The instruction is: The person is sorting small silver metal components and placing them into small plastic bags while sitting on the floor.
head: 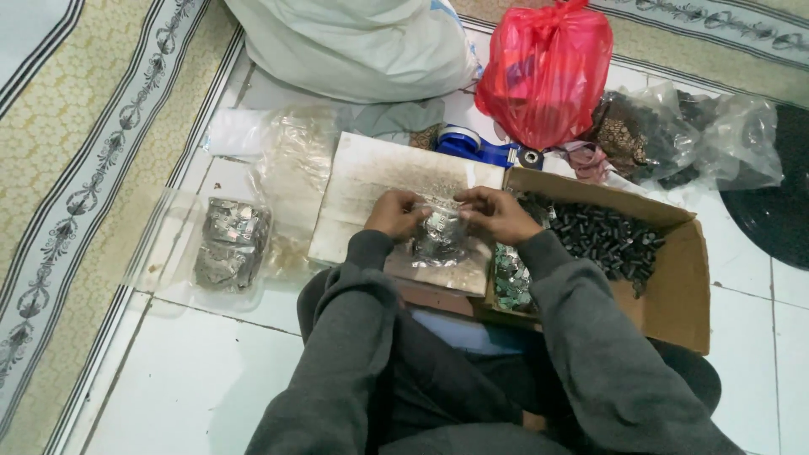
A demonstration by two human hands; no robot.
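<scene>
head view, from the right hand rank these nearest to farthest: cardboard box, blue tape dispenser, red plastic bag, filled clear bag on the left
Measured from the right hand:
1. Cardboard box, right beside the hand, on its right.
2. Blue tape dispenser, just beyond the hand, toward the top.
3. Red plastic bag, farther up, behind the dispenser.
4. Filled clear bag, far off to the left, past the left hand.

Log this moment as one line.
left hand: holds small clear bag | right hand: pinches its top | cardboard box: dark small parts, at right

Red bag [546, 72], blue tape dispenser [472, 145], perhaps screws [602, 236].
</scene>
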